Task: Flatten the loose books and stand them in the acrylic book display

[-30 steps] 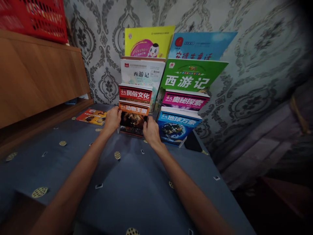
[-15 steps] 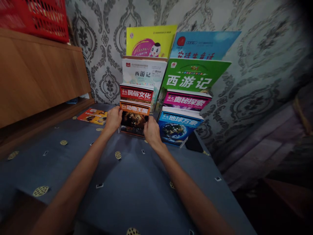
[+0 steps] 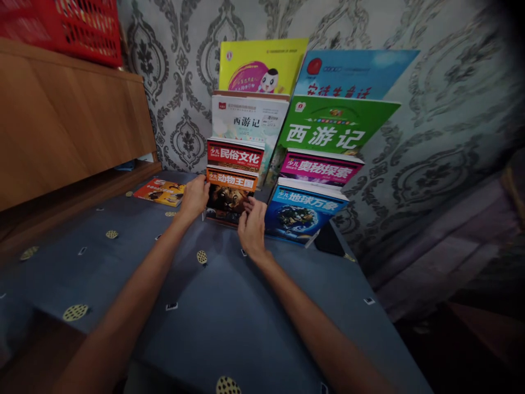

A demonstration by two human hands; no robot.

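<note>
Lion-cover bk (image 3: 227, 198) stands tilted back nr bench's (image 3: 229, 323) far edge, lowest of L column, in front of red bk (image 3: 235, 157). L hand (image 3: 196, 196) at its L edge, fingers bent; can't tell if that grip's pinching. R hand (image 3: 252, 225) at lower R side, grip slightly spread, fingers loosely curled, tips by cover; contact unclear. Orange bk (image 3: 159, 191) lies flat twd far L corner, just beside L hand. Earth-cover bk (image 3: 301, 216) stands R of R hand, magenta bk (image 3: 318, 167) behind it. Dark flat obj. (image 3: 329, 242) nr bench's R edge.
</note>
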